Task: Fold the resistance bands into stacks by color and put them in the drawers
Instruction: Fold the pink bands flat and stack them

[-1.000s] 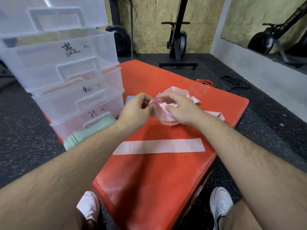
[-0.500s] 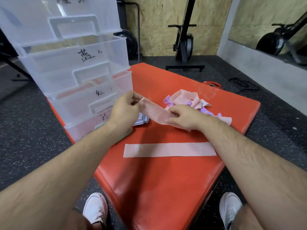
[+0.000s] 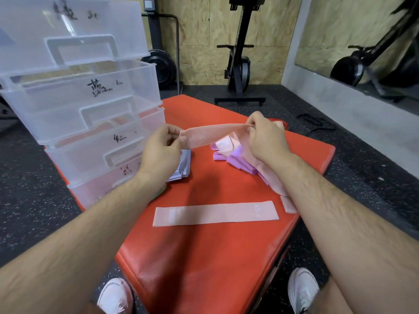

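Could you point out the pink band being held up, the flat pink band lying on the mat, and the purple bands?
held pink band [image 3: 212, 137], head view, middle of its stretched span.
flat pink band [image 3: 215, 214], head view, its centre.
purple bands [image 3: 237, 160], head view, a fold in the heap.

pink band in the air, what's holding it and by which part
Both hands hold the pink band: the left hand pinches its left end, the right hand its right end, above the red mat.

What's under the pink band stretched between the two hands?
Beneath the pink band, a loose heap of pink and purple bands on the red mat. The right hand and forearm cover part of it, so the count is unclear.
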Demonstrator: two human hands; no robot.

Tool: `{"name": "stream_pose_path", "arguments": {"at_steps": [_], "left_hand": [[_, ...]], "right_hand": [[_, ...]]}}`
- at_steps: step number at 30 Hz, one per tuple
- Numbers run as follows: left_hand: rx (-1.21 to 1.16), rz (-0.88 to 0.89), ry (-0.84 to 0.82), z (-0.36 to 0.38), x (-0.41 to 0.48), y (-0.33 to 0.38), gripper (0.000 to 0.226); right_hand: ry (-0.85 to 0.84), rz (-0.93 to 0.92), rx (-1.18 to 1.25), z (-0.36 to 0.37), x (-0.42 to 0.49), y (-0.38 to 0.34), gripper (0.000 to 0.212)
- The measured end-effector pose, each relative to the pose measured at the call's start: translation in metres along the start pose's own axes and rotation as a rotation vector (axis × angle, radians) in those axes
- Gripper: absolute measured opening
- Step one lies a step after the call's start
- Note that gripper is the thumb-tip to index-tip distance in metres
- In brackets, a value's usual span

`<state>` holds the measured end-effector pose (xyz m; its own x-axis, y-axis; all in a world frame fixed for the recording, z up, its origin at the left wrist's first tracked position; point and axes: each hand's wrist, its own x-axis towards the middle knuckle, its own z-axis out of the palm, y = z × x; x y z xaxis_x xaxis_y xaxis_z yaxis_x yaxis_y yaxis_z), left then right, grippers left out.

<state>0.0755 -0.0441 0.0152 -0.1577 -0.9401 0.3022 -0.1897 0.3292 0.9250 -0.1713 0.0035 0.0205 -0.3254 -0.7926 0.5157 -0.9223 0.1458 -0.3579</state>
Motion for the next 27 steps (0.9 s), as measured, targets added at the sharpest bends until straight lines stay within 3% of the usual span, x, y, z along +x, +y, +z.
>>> {"name": "stream_pose_path", "arguments": {"at_steps": [5,10,13,14,15,17,19,21,27], "left_hand": [[-0.045,-0.001,0.04,0.019,0.009,0.006,0.014],[-0.065,-0.032,0.063,0.018,0.016,0.002,0.013],[-0.03,-0.039,0.063,0.015,0.014,-0.002,0.014],[-0.014,-0.053,0.055,0.015,0.013,-0.003,0.016],[0.007,-0.069,0.039,0.014,0.011,-0.005,0.017],[0.066,-0.117,-0.016,0.014,0.008,-0.01,0.015],[0.119,-0.159,-0.079,0.015,0.002,-0.016,0.01],[0.172,-0.163,-0.13,0.018,-0.002,-0.018,0.003],[0.261,-0.101,-0.137,0.023,-0.009,-0.009,0.01]], "right_hand": [[-0.109,0.027,0.295,-0.009,0.0,0.027,0.008],[-0.253,-0.179,0.121,-0.013,0.0,0.052,0.026],[-0.375,-0.131,0.193,-0.009,-0.008,0.058,0.02],[-0.402,-0.086,0.261,-0.01,-0.011,0.058,0.027],[-0.432,-0.02,0.298,-0.012,-0.014,0.059,0.048],[-0.548,0.146,0.192,-0.013,-0.022,0.067,0.071],[-0.731,0.225,-0.079,-0.014,-0.034,0.077,0.063],[-0.888,0.237,-0.293,-0.012,-0.046,0.082,0.044],[-0.83,0.223,-0.3,-0.008,-0.052,0.075,0.03]]}}
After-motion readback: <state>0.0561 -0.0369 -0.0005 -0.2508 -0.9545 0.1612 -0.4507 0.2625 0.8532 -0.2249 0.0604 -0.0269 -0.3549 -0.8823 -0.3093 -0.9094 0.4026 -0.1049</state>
